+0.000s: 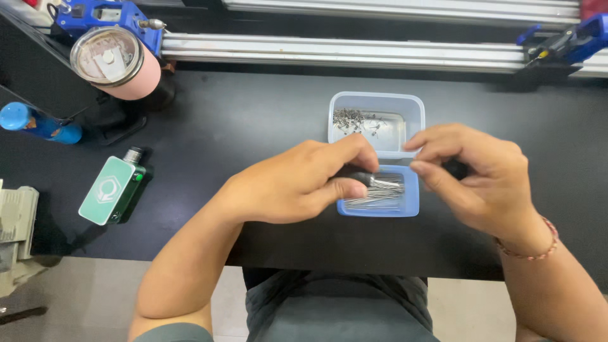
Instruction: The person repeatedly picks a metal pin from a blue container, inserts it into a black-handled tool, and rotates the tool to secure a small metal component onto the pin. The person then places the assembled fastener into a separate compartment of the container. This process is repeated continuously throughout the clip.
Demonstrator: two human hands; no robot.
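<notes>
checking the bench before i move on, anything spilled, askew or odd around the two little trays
Nothing stands out. The clear tray and the blue tray sit flat on the black table, with the small metal parts and the thin pins inside them; none show outside.

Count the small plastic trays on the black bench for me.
2. A clear tray of small dark parts lies farther from the person; a blue tray of thin metal pins touches its near edge, partly hidden by the hands.
</notes>
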